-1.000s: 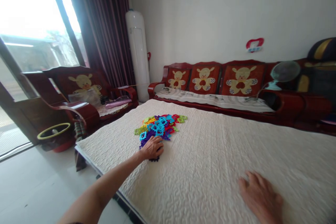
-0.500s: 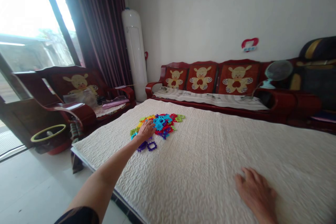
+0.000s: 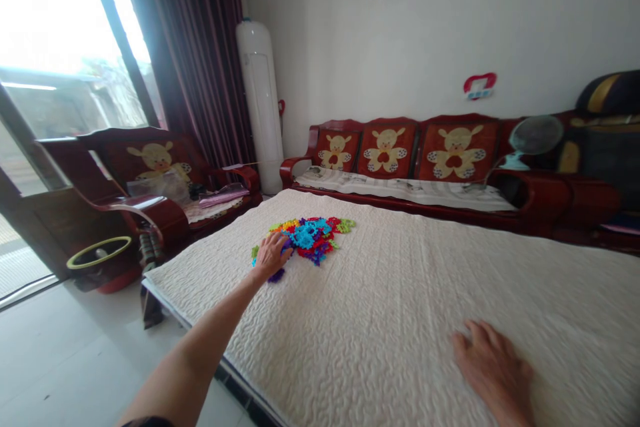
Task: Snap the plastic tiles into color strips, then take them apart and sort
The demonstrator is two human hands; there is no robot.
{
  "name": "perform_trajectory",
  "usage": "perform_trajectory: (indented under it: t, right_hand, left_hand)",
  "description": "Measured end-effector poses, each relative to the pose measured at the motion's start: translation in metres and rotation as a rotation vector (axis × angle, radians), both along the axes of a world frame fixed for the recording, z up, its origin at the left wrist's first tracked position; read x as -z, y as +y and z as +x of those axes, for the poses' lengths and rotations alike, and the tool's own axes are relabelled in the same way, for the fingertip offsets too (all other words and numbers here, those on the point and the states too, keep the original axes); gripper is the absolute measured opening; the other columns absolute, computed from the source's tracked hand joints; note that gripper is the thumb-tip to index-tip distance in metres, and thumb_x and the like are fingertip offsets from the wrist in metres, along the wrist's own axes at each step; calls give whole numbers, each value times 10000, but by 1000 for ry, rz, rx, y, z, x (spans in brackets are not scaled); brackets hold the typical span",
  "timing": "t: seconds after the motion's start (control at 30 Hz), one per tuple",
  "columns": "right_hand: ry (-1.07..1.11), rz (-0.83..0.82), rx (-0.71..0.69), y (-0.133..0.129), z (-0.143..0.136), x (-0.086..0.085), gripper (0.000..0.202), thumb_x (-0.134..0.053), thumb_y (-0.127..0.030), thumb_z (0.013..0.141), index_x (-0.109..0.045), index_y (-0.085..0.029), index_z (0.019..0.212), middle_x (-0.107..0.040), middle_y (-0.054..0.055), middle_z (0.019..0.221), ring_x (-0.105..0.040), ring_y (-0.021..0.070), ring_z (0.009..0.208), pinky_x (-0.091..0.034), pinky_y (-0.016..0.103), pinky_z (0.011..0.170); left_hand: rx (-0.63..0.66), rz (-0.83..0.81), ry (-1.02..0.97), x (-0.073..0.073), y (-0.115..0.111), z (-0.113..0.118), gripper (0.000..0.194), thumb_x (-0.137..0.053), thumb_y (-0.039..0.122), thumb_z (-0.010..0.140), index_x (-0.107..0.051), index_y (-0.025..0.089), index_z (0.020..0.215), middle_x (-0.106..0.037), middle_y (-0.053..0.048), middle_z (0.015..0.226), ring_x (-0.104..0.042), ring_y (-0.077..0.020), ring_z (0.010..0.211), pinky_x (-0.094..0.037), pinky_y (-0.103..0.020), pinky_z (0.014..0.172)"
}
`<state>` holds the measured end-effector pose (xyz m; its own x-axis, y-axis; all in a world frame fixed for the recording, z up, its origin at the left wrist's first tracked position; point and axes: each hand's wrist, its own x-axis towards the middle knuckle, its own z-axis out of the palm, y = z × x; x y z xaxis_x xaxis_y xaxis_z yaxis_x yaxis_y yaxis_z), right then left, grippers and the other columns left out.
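My left hand reaches out over the front left of a heap of colourful plastic linking pieces. Its fingers are spread and touch the heap, with purple showing beside the thumb; whatever lies under the palm is hidden. The pieces are light blue, red, purple, yellow and green, with knobbly edges, and some look like square frames. A few purple pieces stick out below the hand. Well apart from the heap, my right hand rests on the cream quilted cover, open, its fingers slightly bent and holding nothing.
The cover lies over a low table whose left edge drops to a tiled floor. A bin with a yellow rim stands at the left, beside a wooden armchair. Behind is a wooden sofa with a small fan at its right.
The loose purple square frame in front of the heap no longer shows there. My left hand has shifted slightly left and nearer. My right hand has stayed on the cover.
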<state>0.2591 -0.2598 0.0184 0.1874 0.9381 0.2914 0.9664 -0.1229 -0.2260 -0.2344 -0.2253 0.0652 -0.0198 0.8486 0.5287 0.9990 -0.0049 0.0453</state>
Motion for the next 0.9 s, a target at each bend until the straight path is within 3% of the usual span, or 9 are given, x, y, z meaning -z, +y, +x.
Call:
perform_trajectory:
  t: [0.1,0.2,0.27,0.37,0.47,0.63,0.8,0.9]
  right_hand:
    - [-4,22,2,-1,-1,0,460,-254,-354,848,-559,-170,1140,-548,124,1241,-485,297,1123,-381,513,871]
    - [-19,21,5,-1,-1,1,450,-253,-348,854,-562,-174,1132,-544,116,1247,-491,286,1113,-381,502,870]
    - [-27,16,7,-1,-1,1,446,-254,-345,856,-563,-172,1127,-542,116,1250,-492,284,1113,-382,496,865]
    - [-35,15,1,-1,-1,1,442,-257,-345,856,-557,-170,1129,-542,118,1247,-489,286,1114,-389,493,849]
    - [-38,23,0,-1,0,1,447,-250,-352,857,-548,-167,1135,-539,118,1251,-487,285,1113,-389,499,850]
    - [-42,29,1,0,0,4,463,-236,-359,854,-545,-166,1139,-528,122,1273,-479,277,1129,-380,492,873]
    - [-35,22,10,2,1,7,481,-238,-364,841,-550,-169,1150,-520,122,1279,-460,280,1154,-367,503,901]
    - [-31,26,15,2,2,9,486,-237,-374,836,-560,-187,1149,-521,124,1277,-453,284,1165,-359,507,909]
  left_hand:
    - [-241,-25,-187,4,-9,-14,563,-518,549,802,-469,273,1291,-380,-112,1421,-288,-339,1316,-319,-505,1002]
    - [-356,-164,-339,23,-28,-34,820,-572,658,695,-361,248,1374,-296,-158,1462,-267,-395,1328,-333,-535,988]
    - [-296,-252,-393,38,-38,-44,863,-618,644,658,-363,231,1371,-318,-159,1447,-338,-362,1304,-359,-472,1004]
    - [-169,-147,-362,53,-39,-45,731,-632,534,698,-423,224,1326,-348,-123,1426,-391,-306,1283,-380,-408,1018]
    - [-84,-9,-317,56,-25,-30,522,-616,398,746,-515,231,1231,-426,-101,1366,-440,-284,1238,-392,-418,1009]
    - [-100,23,-281,34,16,-1,446,-627,251,727,-562,210,1166,-492,-97,1305,-497,-257,1160,-402,-373,984]
    - [-167,-29,-255,-7,60,14,410,-592,283,756,-575,173,1150,-581,-107,1140,-554,-249,1035,-426,-355,906]
    - [-181,17,-249,-21,81,31,509,-566,309,770,-502,142,1247,-542,-152,1193,-517,-280,1075,-408,-389,912]
